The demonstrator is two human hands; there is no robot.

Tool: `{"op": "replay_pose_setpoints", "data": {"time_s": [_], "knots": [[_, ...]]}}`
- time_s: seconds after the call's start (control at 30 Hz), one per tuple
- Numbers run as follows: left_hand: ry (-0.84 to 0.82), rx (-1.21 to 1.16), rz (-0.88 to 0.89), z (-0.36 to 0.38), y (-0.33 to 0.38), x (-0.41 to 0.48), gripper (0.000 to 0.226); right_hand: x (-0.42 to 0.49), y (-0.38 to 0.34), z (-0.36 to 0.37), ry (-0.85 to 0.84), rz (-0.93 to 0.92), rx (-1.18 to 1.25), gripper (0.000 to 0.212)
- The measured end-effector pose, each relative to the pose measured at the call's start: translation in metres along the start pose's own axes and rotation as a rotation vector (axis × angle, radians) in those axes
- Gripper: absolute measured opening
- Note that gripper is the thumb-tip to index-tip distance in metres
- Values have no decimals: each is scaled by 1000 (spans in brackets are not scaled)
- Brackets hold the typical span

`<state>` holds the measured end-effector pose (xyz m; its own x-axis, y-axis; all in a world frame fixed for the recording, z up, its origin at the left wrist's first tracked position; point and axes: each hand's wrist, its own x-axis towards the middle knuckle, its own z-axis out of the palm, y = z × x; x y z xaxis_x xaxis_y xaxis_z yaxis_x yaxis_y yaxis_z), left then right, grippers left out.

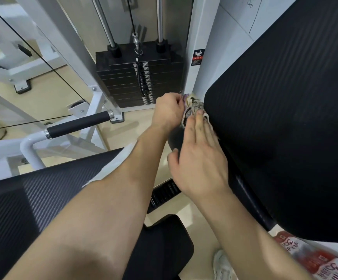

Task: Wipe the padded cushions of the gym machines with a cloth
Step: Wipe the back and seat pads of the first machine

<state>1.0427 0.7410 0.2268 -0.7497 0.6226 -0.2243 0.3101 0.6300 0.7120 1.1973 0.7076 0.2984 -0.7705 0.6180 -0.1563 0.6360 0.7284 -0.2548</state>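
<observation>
A large black padded cushion (281, 122) fills the right side of the view. A patterned cloth (192, 107) is bunched against its left edge. My left hand (169, 110) grips the cloth from the left. Flat on the cloth, my right hand (199, 156) has its fingers stretched out and presses it against the cushion's edge. A second black cushion (42, 201) with a carbon-weave texture lies at the lower left, under my left forearm.
A black weight stack (135, 77) with guide rods and a cable stands behind the hands. A white machine frame with a black-gripped handle (79, 124) is at the left. The floor is beige tile. A white shoe (223, 265) shows at the bottom.
</observation>
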Motion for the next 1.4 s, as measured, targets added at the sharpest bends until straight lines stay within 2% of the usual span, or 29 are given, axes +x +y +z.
{"op": "replay_pose_setpoints", "data": {"time_s": [0.07,0.17,0.3,0.33,0.4,0.43,0.5,0.6,0.7,0.8,0.87,1.03,1.13,1.17,1.27,1.33,1.4], "knots": [[-12,-32,-73,3,-9,-3,48,18,-5,4,30,-1,-77,83],[-99,-144,-203,5,-20,-8,33,46,-8,10,1,-15,-154,75],[41,-315,-109,-3,-17,-10,9,57,-8,12,21,-56,-145,69],[43,-471,-115,-3,-15,-11,11,51,-6,11,57,-54,-83,68],[-142,-816,-177,0,-5,-18,28,32,-3,11,206,-51,93,62],[-235,-888,-176,5,-4,-20,36,19,-2,14,293,-65,170,56],[-306,-781,-135,11,-7,-23,32,-6,1,23,387,-94,248,46],[-288,-550,-196,19,-36,-15,32,-23,8,39,330,-7,295,40],[-313,-480,-305,27,-66,-18,33,-21,14,46,302,49,321,37],[-299,-578,-453,36,-75,-28,33,-17,18,51,292,47,317,31],[-249,-658,-460,36,-70,-34,35,-20,20,53,293,35,332,27],[-68,-751,-247,29,-48,-44,42,-46,23,69,255,48,365,22],[49,-785,-146,34,-41,-64,20,-61,23,81,220,79,376,23],[122,-752,-129,39,-41,-73,14,-66,22,85,206,91,381,23],[303,-633,-177,54,-39,-95,21,-78,25,90,172,125,377,25],[283,-636,-235,62,-38,-111,27,-85,30,90,154,143,364,23],[173,-701,-280,70,-36,-134,22,-92,36,91,136,168,353,21]]}}
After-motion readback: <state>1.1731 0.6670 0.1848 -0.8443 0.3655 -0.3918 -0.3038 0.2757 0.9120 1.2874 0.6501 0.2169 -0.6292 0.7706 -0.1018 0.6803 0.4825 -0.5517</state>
